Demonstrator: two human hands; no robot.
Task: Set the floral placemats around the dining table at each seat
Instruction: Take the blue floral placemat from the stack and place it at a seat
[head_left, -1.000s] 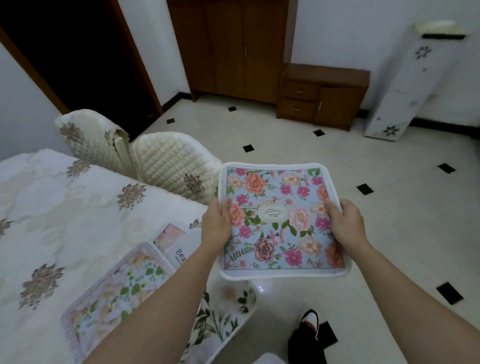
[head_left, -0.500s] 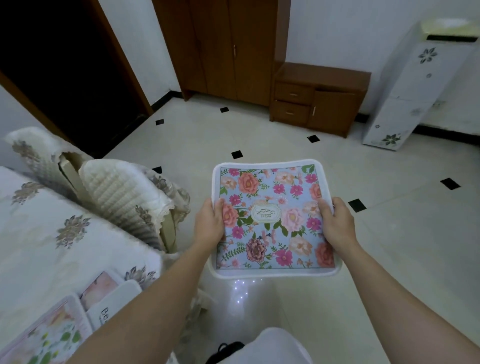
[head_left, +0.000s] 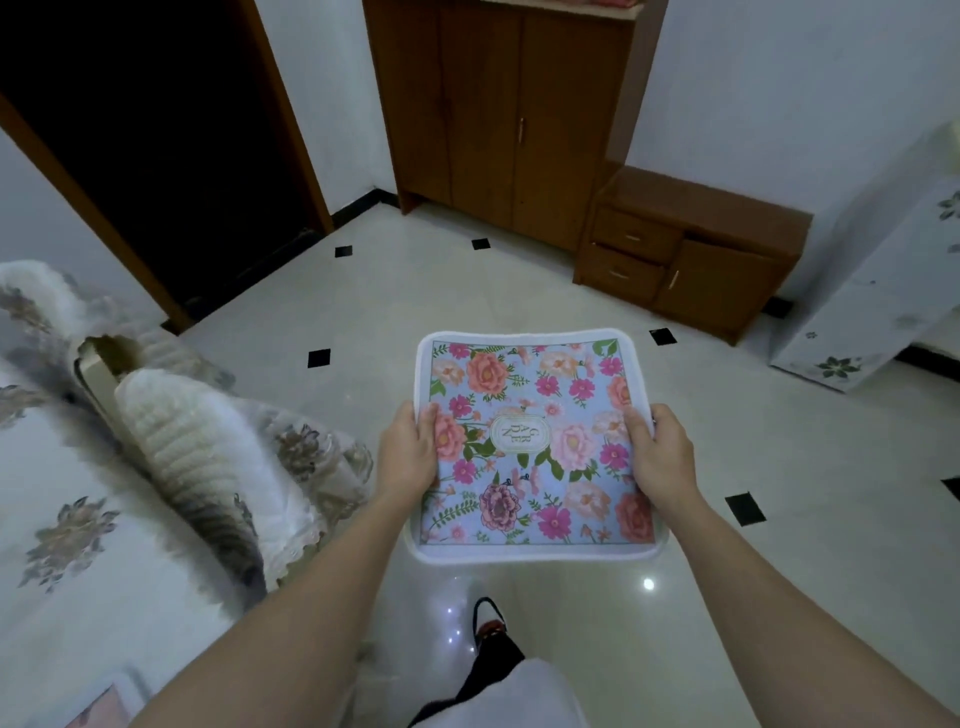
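Observation:
A square floral placemat (head_left: 535, 441), light blue with pink and orange flowers and a white border, is held flat in front of me above the floor. My left hand (head_left: 408, 452) grips its left edge and my right hand (head_left: 662, 454) grips its right edge, thumbs on top. The dining table (head_left: 78, 519), under a cream flowered cloth, lies at the left. A corner of another placemat (head_left: 104, 706) shows on the table at the bottom left edge of the view.
Two chairs with quilted cream covers (head_left: 176, 447) stand tucked against the table's right side. A wooden wardrobe (head_left: 498, 114) and low drawer cabinet (head_left: 685, 249) line the far wall. A white flowered appliance (head_left: 872, 291) stands at the right. A dark doorway (head_left: 156, 156) opens at the left.
The view has swung right and forward along the table: the table and chairs slid left, the laid placemat nearly left the view. Both hands still hold the floral placemat the same way.

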